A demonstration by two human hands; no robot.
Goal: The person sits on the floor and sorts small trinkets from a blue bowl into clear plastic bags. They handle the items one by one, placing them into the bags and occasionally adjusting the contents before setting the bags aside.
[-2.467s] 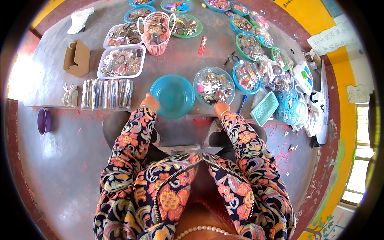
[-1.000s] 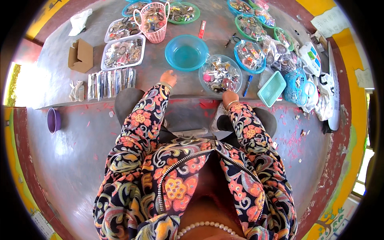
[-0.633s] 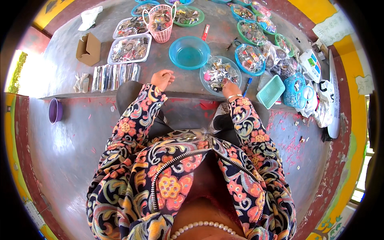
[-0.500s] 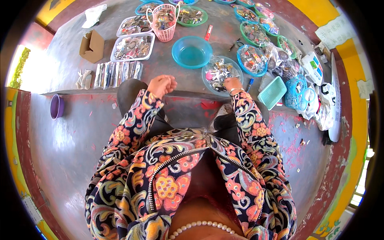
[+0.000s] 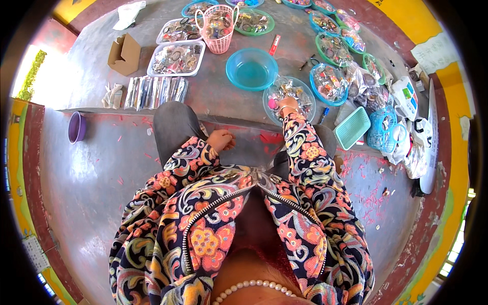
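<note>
Fingers of the right hand [image 5: 287, 105] curl down into the clear bowl [image 5: 290, 97] of small mixed pieces, resting among them; whether they have pinched a piece I cannot tell, since the fingertips are buried in the heap. A pink bit shows just left of the knuckles. That bowl sits on the raised grey ledge [image 5: 213, 94], close to its front edge, straight ahead of the right knee.

Over on the other side, the left hand [image 5: 221, 139] is loosely curled, fingers bent inward, resting by the left knee [image 5: 173, 124] below the ledge. It looks to hold nothing, though the palm is turned away.

An empty teal basin [image 5: 251, 68] stands just behind and left of the clear bowl, nearly touching it. Farther left lie a row of clear packets [image 5: 155, 91], a white tray [image 5: 175, 58] of trinkets and a folded cardboard box [image 5: 124, 53]. A pink basket [image 5: 219, 28] stands behind the basin. More filled bowls [image 5: 330, 81] with green and blue rims curve off to the right, near a green tray [image 5: 352, 128] and a blue basket [image 5: 384, 129]. A purple cup [image 5: 77, 127] sits on the lower floor, well apart to the left.
</note>
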